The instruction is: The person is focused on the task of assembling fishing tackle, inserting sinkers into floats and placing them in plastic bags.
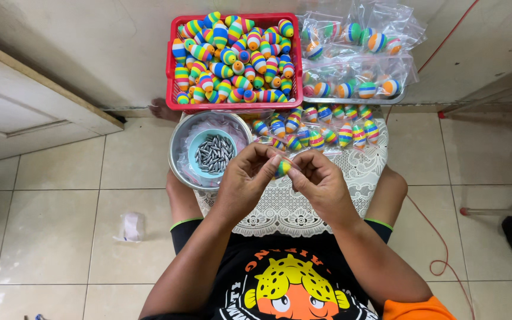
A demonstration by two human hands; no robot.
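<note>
My left hand [247, 178] and my right hand [321, 181] meet over a white lace-covered stool [303, 207], both pinching one small rainbow-striped float [282, 169]. Only the float's tip shows between the fingers. Just left of my hands sits a round metal bowl [179, 157] holding a small blue cup [198, 142] of grey metal weights [213, 153]. A red basket [173, 65] heaped with striped floats [235, 56] stands beyond it.
Clear plastic bags of floats [357, 59] lie on a tray at the back right, and more bagged floats [321, 127] rest on the stool. A red cord [440, 249] trails over the tiled floor at right. A crumpled wrapper [130, 227] lies at left.
</note>
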